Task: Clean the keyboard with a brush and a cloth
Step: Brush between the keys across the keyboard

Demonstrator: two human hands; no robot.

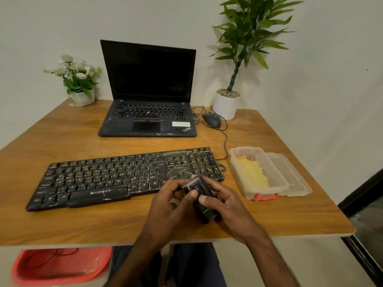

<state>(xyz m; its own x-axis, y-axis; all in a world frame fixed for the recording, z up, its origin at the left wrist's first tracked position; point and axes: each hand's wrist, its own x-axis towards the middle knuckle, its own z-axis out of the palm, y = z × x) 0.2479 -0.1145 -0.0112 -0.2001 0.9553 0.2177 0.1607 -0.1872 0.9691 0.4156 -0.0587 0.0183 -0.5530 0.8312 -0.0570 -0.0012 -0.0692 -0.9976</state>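
A black keyboard [116,175] with dusty, scratched keys lies across the middle of the wooden table [62,220]. Just in front of its right end, both hands hold a small black box-shaped brush tool [204,210] above the table. My left hand [167,206] grips its left side with the thumb on top. My right hand [226,206] grips its right side, thumb pressed on the upper face. A yellow cloth [252,172] lies inside a clear plastic box [234,160] to the right of the keyboard.
An open black laptop [149,88] stands behind the keyboard, with a wired mouse [211,119] to its right. A white flower pot [83,98] sits back left, a tall plant pot [224,106] back right. The box's lid [298,183] leans beside it. A red stool [60,266] stands under the table.
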